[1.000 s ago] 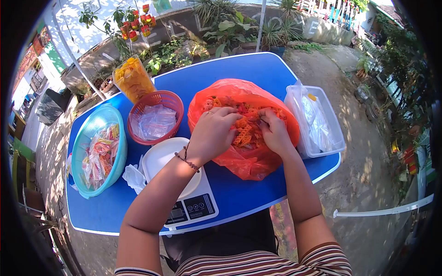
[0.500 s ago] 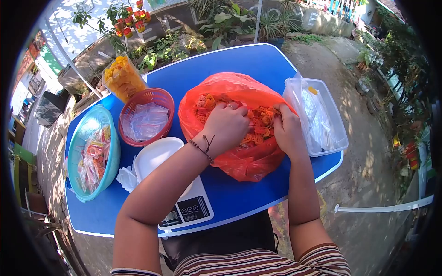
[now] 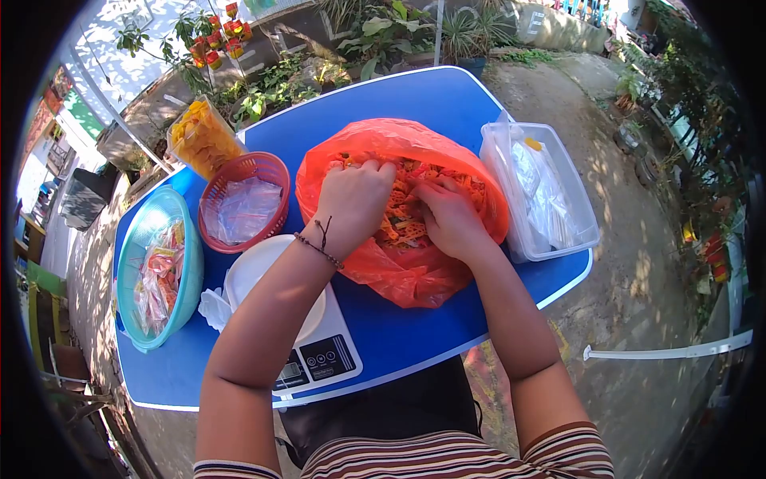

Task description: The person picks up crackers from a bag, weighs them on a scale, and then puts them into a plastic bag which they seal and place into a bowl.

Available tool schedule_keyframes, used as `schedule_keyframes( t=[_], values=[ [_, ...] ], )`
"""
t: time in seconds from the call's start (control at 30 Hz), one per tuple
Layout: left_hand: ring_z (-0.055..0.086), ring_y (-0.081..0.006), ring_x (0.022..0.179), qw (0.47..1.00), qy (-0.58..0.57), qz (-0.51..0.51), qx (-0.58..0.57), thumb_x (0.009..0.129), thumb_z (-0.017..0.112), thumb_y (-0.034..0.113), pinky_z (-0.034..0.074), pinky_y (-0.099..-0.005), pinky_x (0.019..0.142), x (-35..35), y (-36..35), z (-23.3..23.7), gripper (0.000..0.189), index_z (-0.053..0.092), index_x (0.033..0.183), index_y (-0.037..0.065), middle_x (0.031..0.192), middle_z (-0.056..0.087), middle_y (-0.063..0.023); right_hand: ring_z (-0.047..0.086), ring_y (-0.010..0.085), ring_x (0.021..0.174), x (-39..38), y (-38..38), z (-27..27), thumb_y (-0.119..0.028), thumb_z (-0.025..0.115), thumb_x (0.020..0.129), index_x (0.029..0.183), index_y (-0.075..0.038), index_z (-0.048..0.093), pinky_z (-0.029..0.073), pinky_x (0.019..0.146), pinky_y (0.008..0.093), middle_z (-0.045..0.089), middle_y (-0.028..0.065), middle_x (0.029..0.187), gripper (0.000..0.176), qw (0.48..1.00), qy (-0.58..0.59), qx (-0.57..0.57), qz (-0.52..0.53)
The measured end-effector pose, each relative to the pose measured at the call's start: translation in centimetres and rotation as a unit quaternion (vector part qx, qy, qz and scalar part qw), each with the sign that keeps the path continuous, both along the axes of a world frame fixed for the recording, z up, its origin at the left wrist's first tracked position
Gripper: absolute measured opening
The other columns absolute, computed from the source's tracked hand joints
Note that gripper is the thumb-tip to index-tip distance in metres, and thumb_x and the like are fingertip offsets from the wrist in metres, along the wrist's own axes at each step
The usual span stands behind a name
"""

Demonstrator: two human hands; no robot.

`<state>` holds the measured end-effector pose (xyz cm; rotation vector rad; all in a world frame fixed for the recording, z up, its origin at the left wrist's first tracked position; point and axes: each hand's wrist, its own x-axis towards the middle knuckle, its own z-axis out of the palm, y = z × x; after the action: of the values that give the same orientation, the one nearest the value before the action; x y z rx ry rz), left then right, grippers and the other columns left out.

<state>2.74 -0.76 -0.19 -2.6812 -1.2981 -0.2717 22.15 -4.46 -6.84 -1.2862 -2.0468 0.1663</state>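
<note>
- Teal basin (image 3: 140, 239), left of the frame: it holds small packed bags of coloured snacks and sits close to the left edge of the blue table (image 3: 415, 100).
- Red basket (image 3: 267, 168), upper left of centre: clear empty bags lie inside. A clear bag of yellow snacks (image 3: 199, 142) stands just above it at the table's far edge.
- White plate (image 3: 251, 275) on a kitchen scale (image 3: 323, 359), lower left of centre, partly under the left forearm and near the table's lower edge.
- Left hand (image 3: 351, 199), centre: knuckles up, fingers bent and close together, tips sunk in the orange crackers (image 3: 399, 227). Whether it is closed on any cannot be told.
- Orange bag (image 3: 403, 275), centre: its mouth gapes upward toward the camera, its long axis runs left to right across the frame, and its closed end sags toward the lower table edge. The crackers fill it, lying under and between the 2 hands.
- Right hand (image 3: 451, 219), just right of centre: fingers curled, tips buried in the crackers beside the left hand. Its grip is hidden.
- Bare blue table shows above the bag and below it. The bag's left side is near the basket.
- Clear tub (image 3: 578, 227), right: just beside the bag, lined with clear plastic, at the table's right edge.
</note>
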Motion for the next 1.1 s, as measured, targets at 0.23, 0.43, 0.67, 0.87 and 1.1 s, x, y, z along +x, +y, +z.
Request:
schedule_keyframes(
  t=[0.23, 0.43, 0.67, 0.87, 1.1],
  values=[
    [0.069, -0.0329, 0.091, 0.962, -0.256, -0.062, -0.069, 0.085, 0.058, -0.005, 0.057, -0.04, 0.077, -1.2, -0.1, -0.4, 0.032, 0.061, 0.116, 0.0, 0.107, 0.068, -0.0179, 0.061, 0.0388, 0.106, 0.1, -0.7, 0.7, -0.004, 0.058, 0.085, 0.108, 0.0, 0.06, 0.05, 0.092, 0.0476, 0.067, 0.0189, 0.106, 0.024, 0.997, -0.052, -0.012, -0.049],
    [0.068, -0.0165, 0.097, 0.867, -0.431, -0.02, -0.248, 0.09, 0.061, -0.007, 0.057, -0.0281, 0.075, -0.3, -0.6, 0.1, 0.032, 0.06, 0.122, -0.002, 0.116, 0.068, -0.0145, 0.064, 0.042, 0.098, 0.3, -0.8, 1.0, -0.002, 0.055, 0.089, 0.111, 0.002, 0.061, 0.051, 0.086, 0.0492, 0.066, 0.0234, 0.1, 0.023, 1.0, -0.006, -0.019, -0.007],
    [0.064, -0.0167, 0.107, 0.587, -0.713, 0.029, -0.382, 0.099, 0.056, 0.002, 0.055, -0.0314, 0.09, -0.3, -1.5, 1.2, 0.032, 0.053, 0.131, 0.001, 0.126, 0.062, -0.0117, 0.067, 0.0378, 0.103, -1.0, -2.7, 3.6, 0.007, 0.057, 0.087, 0.111, 0.004, 0.064, 0.054, 0.089, 0.04, 0.069, 0.021, 0.106, 0.025, 0.978, 0.154, 0.128, 0.062],
    [0.064, -0.017, 0.107, 0.383, -0.796, 0.101, -0.458, 0.103, 0.052, 0.006, 0.055, -0.0314, 0.092, -2.0, -5.6, 2.1, 0.032, 0.05, 0.135, 0.007, 0.126, 0.062, -0.0119, 0.065, 0.0256, 0.116, -4.2, -5.2, 5.2, 0.004, 0.051, 0.1, 0.118, 0.008, 0.062, 0.05, 0.101, 0.0352, 0.069, 0.0172, 0.119, 0.022, 0.918, 0.351, 0.029, 0.18],
    [0.066, -0.0157, 0.109, 0.43, -0.792, 0.025, -0.433, 0.095, 0.065, -0.001, 0.054, -0.031, 0.098, -8.1, -10.3, 2.3, 0.039, 0.053, 0.132, 0.005, 0.129, 0.064, -0.0137, 0.064, 0.0178, 0.115, -9.3, -7.8, 6.1, -0.003, 0.048, 0.106, 0.123, 0.01, 0.06, 0.048, 0.102, 0.0314, 0.067, 0.0139, 0.122, 0.025, 0.814, 0.478, -0.176, 0.278]
  ],
)
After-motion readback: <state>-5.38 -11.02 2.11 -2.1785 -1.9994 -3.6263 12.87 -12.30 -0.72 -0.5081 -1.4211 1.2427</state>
